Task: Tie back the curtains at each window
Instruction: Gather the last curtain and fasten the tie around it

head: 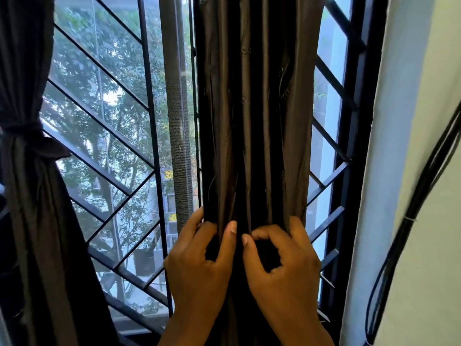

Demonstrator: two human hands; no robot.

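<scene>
right now both hands clasp the gathered right curtain (254, 121) from either side, near the bottom of the view. the left hand (199, 260) wraps its fingers behind the bundle's left edge with the thumb pressed on the front; the right hand (282, 263) curls round the right edge, its thumb and forefinger pinching a fold. the bundle hangs straight up from the hands, its long axis vertical, and neither hand is clearly nearer. no tie-back band shows at the hands, and the folds hide the fingers behind. the left curtain (32, 196) is already cinched by its tie (25, 131), well apart across the window grille (119, 136).
</scene>
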